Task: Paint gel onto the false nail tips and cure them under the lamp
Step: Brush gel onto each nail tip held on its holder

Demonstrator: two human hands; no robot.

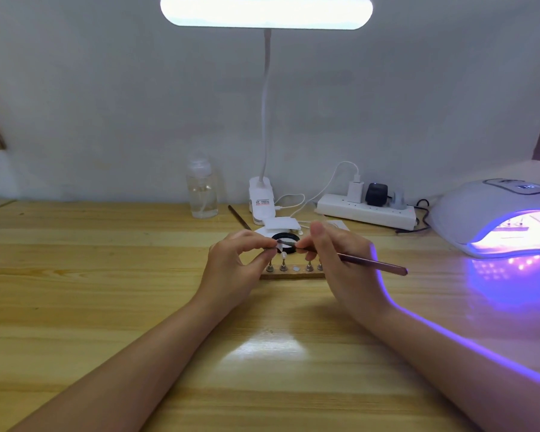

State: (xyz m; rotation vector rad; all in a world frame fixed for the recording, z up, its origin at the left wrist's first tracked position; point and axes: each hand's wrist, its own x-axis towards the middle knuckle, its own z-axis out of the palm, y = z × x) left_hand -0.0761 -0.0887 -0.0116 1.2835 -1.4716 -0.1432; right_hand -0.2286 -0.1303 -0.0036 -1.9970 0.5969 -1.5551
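Two hands meet just behind the wooden stand: left hand pinches a small nail holder, right hand grips the brush, painting gel; next, carry it right to the glowing cure lamp

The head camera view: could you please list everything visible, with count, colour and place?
table: one, light wood, under everything
desk lamp: one, white, lit, clipped at the back centre
bottle: one, clear, back, left of the lamp's base
power strip: one, white, back right, plugs in it
curing lamp: one, white, glowing violet, far right
nail stand: one, wooden, between the hands, four pegs showing
jar: one, black-rimmed, behind the stand
spare brush: one, brown, by the lamp's base
brush: one, brown, in the right hand
left hand: pinches something small
right hand: holds the brush
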